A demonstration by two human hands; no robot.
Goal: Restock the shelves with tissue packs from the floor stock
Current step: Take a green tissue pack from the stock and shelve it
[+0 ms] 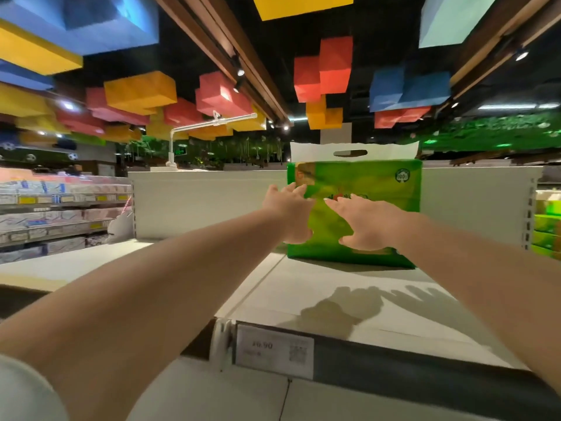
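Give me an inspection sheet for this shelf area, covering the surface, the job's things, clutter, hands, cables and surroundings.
Surface: white top shelf, mostly bare, hand shadows on it; white back panel behind.
Job's things: one green tissue pack standing upright at the back of the shelf, white carry handle on top.
Clutter: price tag on the shelf's front rail; nothing else seen.
Hands: left hand and right hand both flat against the pack's front, fingers spread.
Cables: nothing seen.
Surroundings: stocked shelves to the left, green packs at far right, coloured ceiling blocks overhead.
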